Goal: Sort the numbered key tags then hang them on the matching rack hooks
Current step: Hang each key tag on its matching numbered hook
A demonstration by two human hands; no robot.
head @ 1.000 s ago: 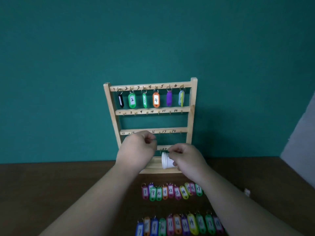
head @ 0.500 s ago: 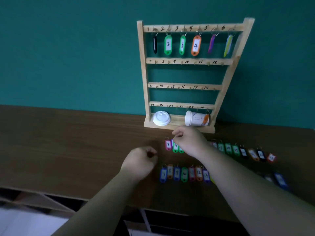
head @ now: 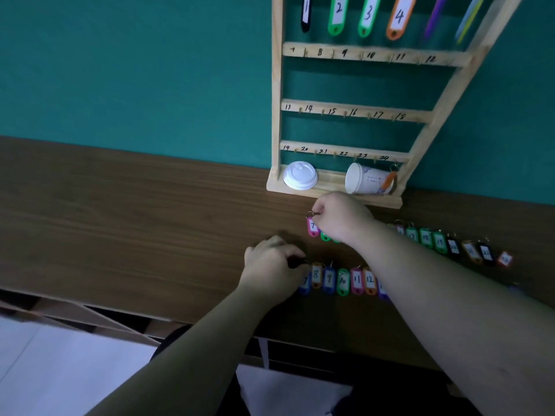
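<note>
The wooden rack stands against the green wall. Tags 1 to 4 and two more hang on its top row, and the hooks marked 7 to 24 are bare. Two rows of numbered key tags lie on the brown table. My right hand pinches the ring of the pink tag 7 at the left end of the far row. My left hand is closed at the ring of the blue tag 7, which starts the near row, and partly covers it.
On the rack's base shelf lies a white paper cup on its side, with an orange tag at its mouth and a white lid to its left. The table's front edge runs below my arms, over a white floor.
The view has dropped toward the table. My right hand closed on the pink tag's ring. My left hand slid right onto the blue tag 7.
</note>
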